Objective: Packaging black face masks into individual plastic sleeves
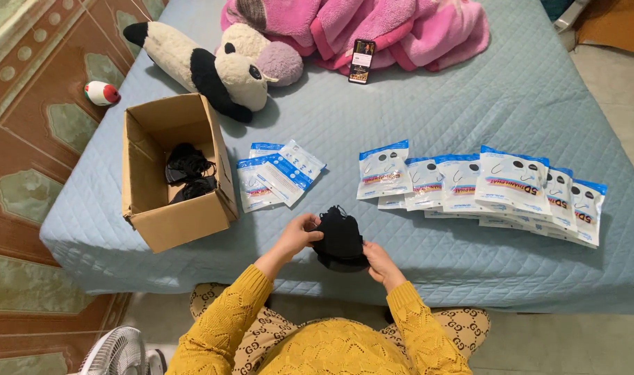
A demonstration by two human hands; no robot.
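Black masks [339, 239] between both hands

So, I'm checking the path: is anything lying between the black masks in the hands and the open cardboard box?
Nothing visible. The black masks, held by left hand and right hand, have only bare bed cover between them and the cardboard box.

Fan [119, 353] cut off by bottom edge, only part of the grille in view. Pink blanket [400, 24] cropped at top edge. Phone [362, 61] screen too small to make out. Rear packets in the overlapped row of packets [483, 184] mostly covered by front ones. Black items [188, 173] in the cardboard box [150, 132] tangled, count unclear. Left hand [299, 232] fingertips hidden behind the black mask bundle [340, 239].
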